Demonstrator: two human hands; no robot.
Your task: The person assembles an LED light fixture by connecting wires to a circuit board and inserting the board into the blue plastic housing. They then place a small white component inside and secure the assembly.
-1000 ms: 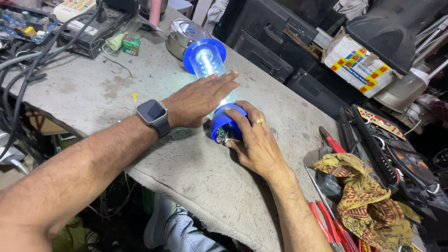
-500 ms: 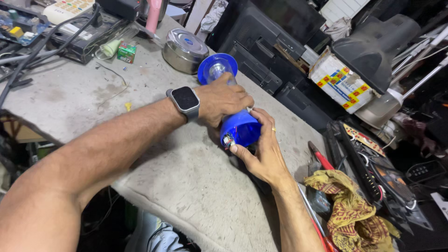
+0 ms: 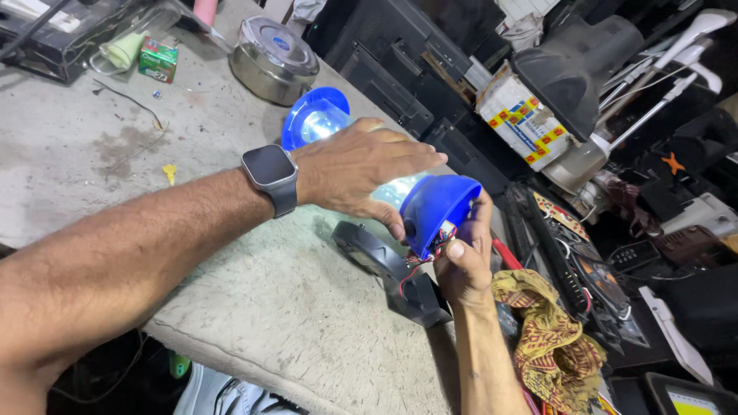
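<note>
Blue plastic caps sit on both ends of the lamp (image 3: pixel 430 204), with a clear middle part that looks easy to break. The left hand (image 3: pixel 361 165) is closed over that clear middle. The right hand (image 3: pixel 461 265) pinches the near cap from below, by loose thin wires (image 3: pixel 419 261). It looks light. Under both grips lies the grey desk (image 3: pixel 254 307).
</note>
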